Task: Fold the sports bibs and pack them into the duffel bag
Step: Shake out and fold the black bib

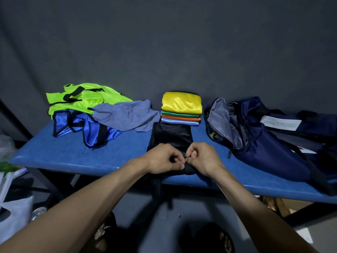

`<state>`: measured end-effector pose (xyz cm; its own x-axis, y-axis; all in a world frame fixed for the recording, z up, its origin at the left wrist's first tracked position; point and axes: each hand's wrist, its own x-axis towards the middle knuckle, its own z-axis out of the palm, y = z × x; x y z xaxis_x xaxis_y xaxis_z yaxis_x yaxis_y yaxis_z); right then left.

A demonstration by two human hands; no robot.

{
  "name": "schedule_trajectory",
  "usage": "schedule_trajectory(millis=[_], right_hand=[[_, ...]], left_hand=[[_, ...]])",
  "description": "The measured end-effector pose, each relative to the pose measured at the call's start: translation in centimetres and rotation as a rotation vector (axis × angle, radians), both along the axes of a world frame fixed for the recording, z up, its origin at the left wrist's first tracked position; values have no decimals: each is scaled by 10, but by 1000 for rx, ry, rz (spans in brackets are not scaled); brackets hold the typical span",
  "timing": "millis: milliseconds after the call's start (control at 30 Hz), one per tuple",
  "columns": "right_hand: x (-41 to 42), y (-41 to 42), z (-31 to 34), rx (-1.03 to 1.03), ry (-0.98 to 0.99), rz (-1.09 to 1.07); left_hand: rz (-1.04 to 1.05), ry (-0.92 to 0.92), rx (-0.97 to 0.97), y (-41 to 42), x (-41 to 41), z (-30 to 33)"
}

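Observation:
A black mesh bib (171, 135) lies in a narrow folded strip at the middle of the blue bench (73, 154), its near end hanging over the front edge. My left hand (165, 157) and my right hand (203, 157) sit side by side on that near end, each pinching the black fabric with curled fingers. Just behind the strip stands a stack of folded bibs (181, 110), yellow on top, then green, orange and light blue. A navy duffel bag (259, 136) lies open at the right, grey lining showing.
Unfolded bibs sit at the back left: a neon green one (82, 99), a blue one (80, 128) and a grey-blue one (124, 114). A dark curtain hangs behind the bench. Bags and a bottle lie on the floor at the left, my sandalled feet below.

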<state>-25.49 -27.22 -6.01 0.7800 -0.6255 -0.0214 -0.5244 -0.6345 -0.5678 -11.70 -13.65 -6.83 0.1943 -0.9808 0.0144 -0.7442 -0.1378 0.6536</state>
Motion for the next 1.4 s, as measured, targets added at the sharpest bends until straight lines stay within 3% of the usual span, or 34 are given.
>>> schedule_trajectory(millis=[133,233,367,433,500,567,733,1000,1100,1267,1333,1400], right_hand=[[-4,1,1,-137,1,144],[-11,7,8,-252,67,250],[-25,24,19,-505,198,420],[-29,31,17,-613,219,467],[-27,38,10,-723,243,498],[-23,47,0,-804,274,483],[-24,57,-12,-886,286,399],[-23,65,-20,-901,209,326],[-23,65,-22,-913,212,325],[-23,63,-22,-914,257,348],[-23,64,-20,-914,280,349],[-25,63,-15,-898,289,359]], left_hand=[[59,180,-105,24,20,19],[181,71,-165,65,42,36],[26,-9,301,111,31,38],[64,-182,370,117,14,28],[188,-423,322,117,-8,14],[318,-536,213,115,-30,-5],[442,-582,-46,107,-52,-39],[474,-504,-220,105,-69,-43],[414,-529,-282,108,-64,-41],[106,-673,-302,105,-29,-14],[-16,-567,-154,100,-20,-3],[6,-388,-3,93,-16,6]])
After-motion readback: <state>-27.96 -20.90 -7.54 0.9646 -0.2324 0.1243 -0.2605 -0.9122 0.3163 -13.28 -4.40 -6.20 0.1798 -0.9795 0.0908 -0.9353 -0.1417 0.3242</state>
